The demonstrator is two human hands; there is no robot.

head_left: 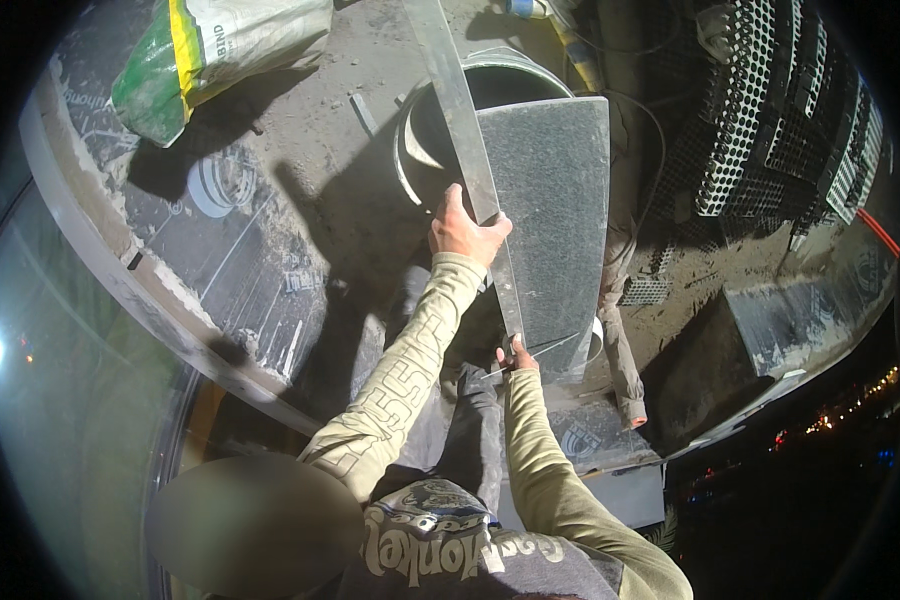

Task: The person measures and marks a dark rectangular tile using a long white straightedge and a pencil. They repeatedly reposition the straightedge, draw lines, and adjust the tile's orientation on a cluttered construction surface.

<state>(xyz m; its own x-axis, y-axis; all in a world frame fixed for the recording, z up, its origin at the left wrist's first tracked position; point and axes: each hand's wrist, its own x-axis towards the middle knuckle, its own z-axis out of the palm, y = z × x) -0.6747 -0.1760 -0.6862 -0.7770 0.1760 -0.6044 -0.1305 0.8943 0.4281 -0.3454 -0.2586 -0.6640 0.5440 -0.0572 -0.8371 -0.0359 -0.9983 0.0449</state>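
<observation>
A long flat metal straightedge (pixel 462 115) runs from the far edge toward me, along the left side of a dark grey board (pixel 550 210). The board's far end rests over a bucket (pixel 530 70). My left hand (pixel 467 235) is closed around the straightedge about midway, thumb on its right edge. Close to my body, at the straightedge's near end, my right hand (pixel 517 355) is closed with fingers pinched. A thin pencil-like rod (pixel 494 373) pokes out of it on the left; its exact kind is too small to tell.
A green, yellow and white sack (pixel 225 60) lies at the far left. Black perforated strips (pixel 740 120) are heaped at the far right, above a dark panel (pixel 795 315). A dusty tube (pixel 622 370) lies right of the board. A curved ledge (pixel 135 260) borders the left side.
</observation>
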